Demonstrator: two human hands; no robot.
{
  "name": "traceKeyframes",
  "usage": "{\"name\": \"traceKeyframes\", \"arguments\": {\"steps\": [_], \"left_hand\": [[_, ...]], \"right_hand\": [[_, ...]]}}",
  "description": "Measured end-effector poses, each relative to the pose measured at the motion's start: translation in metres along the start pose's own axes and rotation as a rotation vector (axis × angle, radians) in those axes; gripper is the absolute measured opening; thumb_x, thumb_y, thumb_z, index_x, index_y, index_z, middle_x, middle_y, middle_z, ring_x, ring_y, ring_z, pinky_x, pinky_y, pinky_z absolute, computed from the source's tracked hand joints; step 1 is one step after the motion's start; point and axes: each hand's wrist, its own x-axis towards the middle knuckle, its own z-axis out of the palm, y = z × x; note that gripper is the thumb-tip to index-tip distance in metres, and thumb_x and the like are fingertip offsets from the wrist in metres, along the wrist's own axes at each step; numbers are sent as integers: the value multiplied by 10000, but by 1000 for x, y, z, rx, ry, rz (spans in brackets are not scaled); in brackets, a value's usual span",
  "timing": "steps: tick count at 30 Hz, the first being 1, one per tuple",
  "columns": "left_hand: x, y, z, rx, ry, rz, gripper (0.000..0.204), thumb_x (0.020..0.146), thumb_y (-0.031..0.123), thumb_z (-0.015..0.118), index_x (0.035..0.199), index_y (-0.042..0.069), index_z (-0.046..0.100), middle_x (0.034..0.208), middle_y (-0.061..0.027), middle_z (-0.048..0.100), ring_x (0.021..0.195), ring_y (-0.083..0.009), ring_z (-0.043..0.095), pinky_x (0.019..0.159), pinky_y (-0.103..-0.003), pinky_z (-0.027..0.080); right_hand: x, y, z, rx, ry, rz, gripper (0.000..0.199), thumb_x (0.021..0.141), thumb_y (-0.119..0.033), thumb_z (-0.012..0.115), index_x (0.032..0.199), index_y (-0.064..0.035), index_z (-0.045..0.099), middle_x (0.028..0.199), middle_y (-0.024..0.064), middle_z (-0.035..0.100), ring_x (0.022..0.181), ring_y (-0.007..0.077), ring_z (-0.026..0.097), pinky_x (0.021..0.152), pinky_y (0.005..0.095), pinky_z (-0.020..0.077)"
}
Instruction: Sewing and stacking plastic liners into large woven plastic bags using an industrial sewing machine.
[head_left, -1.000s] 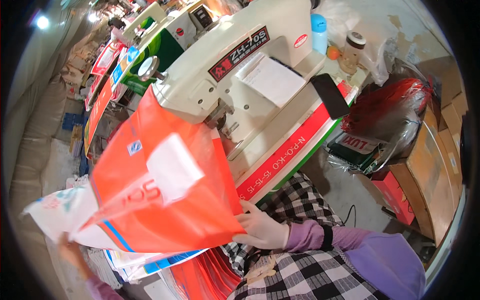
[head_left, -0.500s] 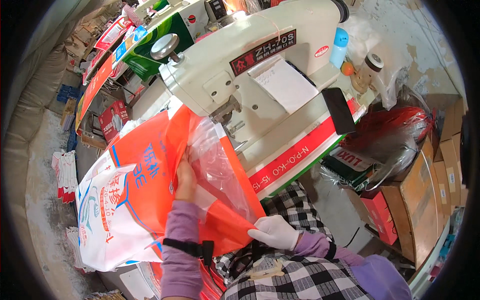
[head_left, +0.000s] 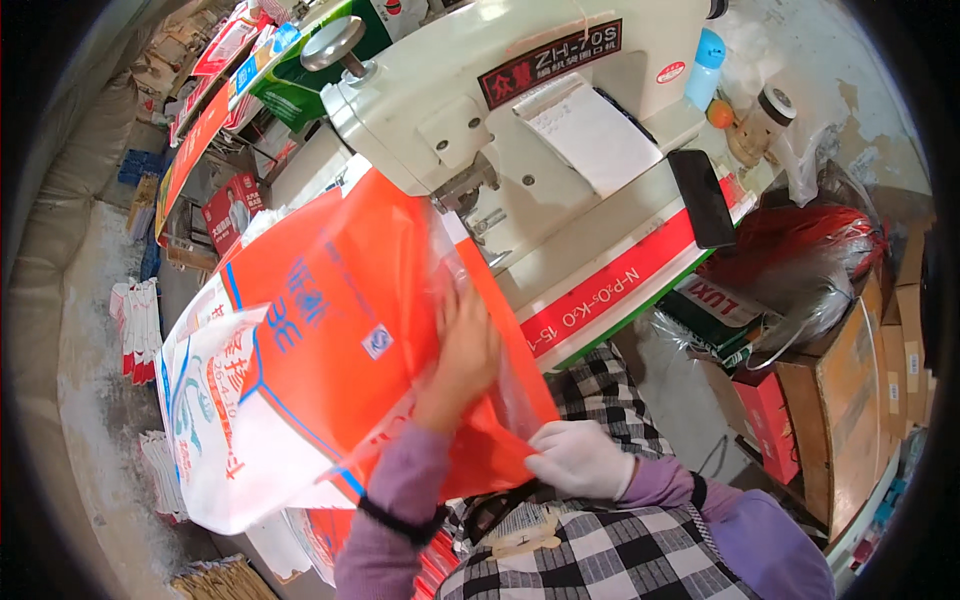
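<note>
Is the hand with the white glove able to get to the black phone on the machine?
Probably yes. The right hand grips the orange bag's lower edge, and nothing stands between it and the black phone on the sewing machine's edge, though it would have to let go.

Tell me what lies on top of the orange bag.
A clear plastic liner lies over the orange bag, with the bare left hand pressed flat on them. The white-gloved right hand grips the bag's lower edge, hiding it.

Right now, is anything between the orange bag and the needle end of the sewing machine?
Nothing visible. The orange bag already lies under the sewing machine head, left hand flat on it, gloved right hand at its lower edge.
</note>
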Motion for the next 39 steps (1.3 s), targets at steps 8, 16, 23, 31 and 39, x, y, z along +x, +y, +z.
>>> {"name": "traceKeyframes", "arguments": {"steps": [8,16,23,31,39], "left_hand": [[-169,11,-177,460,-48,-150,932,684,363,814,1458,115,359,1540,-202,263,1416,-425,234,1147,-563,150],[-270,-154,-235,1000,-116,72,657,747,94,628,1387,172,504,1099,-194,674,832,-346,702,706,-459,549],[-243,-227,-216,890,-173,-345,703,692,23,571,1371,195,516,813,-167,671,587,-345,628,570,-476,481],[-346,-242,-292,369,161,-509,644,820,-25,480,1448,8,342,1409,-219,459,1346,-337,401,1121,-397,313],[-270,-19,-197,591,563,-669,507,816,5,643,1306,1,511,1161,-199,583,1046,-341,591,882,-371,482]], "right_hand": [[15,83,-4,174,33,339,261,812,-257,693,750,-7,652,748,152,630,724,286,636,631,391,488],[67,66,31,275,310,321,256,788,-337,718,830,-85,728,821,116,666,798,275,657,729,362,525],[201,64,34,-77,354,-119,118,823,-192,614,752,-145,695,653,79,631,652,245,649,637,362,532],[132,-71,95,165,-536,-213,387,830,-142,587,1212,-96,551,1046,135,603,970,319,622,762,448,529],[134,-65,191,-10,-283,-610,372,835,-168,531,1192,-101,612,1258,117,577,1264,325,452,1037,469,355]]}}
